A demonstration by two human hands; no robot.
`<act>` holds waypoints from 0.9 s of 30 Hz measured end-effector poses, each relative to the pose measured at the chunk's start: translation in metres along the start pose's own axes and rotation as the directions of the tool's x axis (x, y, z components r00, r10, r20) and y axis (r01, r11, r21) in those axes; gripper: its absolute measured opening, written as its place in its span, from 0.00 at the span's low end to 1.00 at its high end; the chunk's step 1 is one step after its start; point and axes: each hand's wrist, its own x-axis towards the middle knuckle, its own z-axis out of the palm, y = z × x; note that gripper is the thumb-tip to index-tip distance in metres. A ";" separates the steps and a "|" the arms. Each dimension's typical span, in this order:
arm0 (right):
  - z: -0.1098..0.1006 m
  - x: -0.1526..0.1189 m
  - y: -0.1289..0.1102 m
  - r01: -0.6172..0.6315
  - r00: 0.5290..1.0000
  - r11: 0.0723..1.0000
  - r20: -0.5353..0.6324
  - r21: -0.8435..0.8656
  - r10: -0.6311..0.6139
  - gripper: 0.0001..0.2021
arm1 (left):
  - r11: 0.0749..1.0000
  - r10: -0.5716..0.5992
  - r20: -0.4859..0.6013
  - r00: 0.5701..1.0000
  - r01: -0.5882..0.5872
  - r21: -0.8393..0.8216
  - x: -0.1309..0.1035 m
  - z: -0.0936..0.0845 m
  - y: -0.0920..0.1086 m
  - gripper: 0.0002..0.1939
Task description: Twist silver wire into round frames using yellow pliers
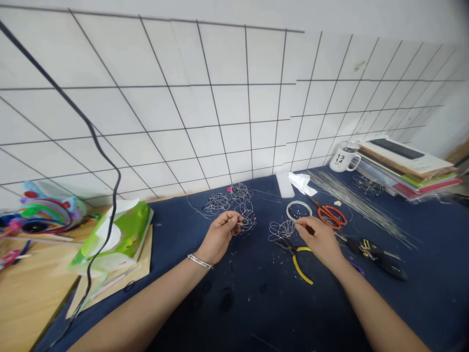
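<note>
My left hand (222,234), a silver bangle at its wrist, is closed in a pinch on a thin bent wire (236,221). Behind its fingertips lies a looped tangle of wire (248,221). My right hand (318,237) is also pinched; whatever its fingertips hold is too fine to make out. Just left of them sits a small wire tangle (281,230). Beyond that hand is a round white-rimmed dish (299,202) with tiny bits in it. Yellow-handled pliers (303,269) lie below, partly covered by the right hand.
Orange-handled scissors (331,216), black pliers (377,256) and a bundle of straight wires (359,205) lie right. A white mug (340,160) and stacked books (410,168) stand behind. More wire tangles (220,201) lie rear. A black cable (98,146) hangs left before a green packet (126,230).
</note>
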 end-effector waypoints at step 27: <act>-0.007 0.021 -0.011 0.128 0.974 0.989 0.198 -0.074 -0.111 0.09 | 0.998 0.033 -0.006 0.999 -0.032 0.051 0.000 -0.001 -0.005 0.10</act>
